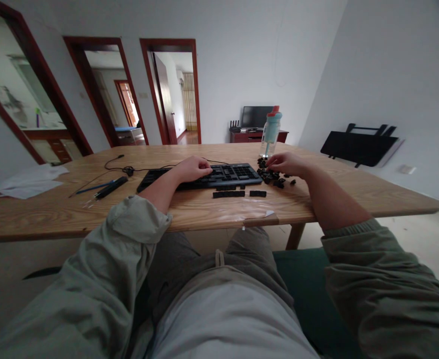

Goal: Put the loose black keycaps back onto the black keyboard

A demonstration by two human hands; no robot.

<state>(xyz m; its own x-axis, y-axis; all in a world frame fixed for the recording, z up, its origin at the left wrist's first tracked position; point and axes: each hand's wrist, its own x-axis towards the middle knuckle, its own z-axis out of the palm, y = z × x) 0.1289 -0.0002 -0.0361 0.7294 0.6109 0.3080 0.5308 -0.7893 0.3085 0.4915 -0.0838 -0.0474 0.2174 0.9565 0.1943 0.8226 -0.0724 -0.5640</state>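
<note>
A black keyboard lies across the table, and several of its keys are off, baring the dark frame on its right part. My left hand rests over the keyboard's middle with its fingers curled in; whatever they hold, if anything, is hidden. To the right of the keyboard sits a loose pile of black keycaps. My right hand reaches into that pile, fingertips pinched together and pointing down among the caps. In front of the keyboard, keycaps stand lined up in short rows, with a smaller row beside them.
A clear bottle with a blue and red top stands behind the keycap pile. Left of the keyboard lie a cable, a blue pen, a black tool-like stick and white paper. Torn tape marks the table's front edge.
</note>
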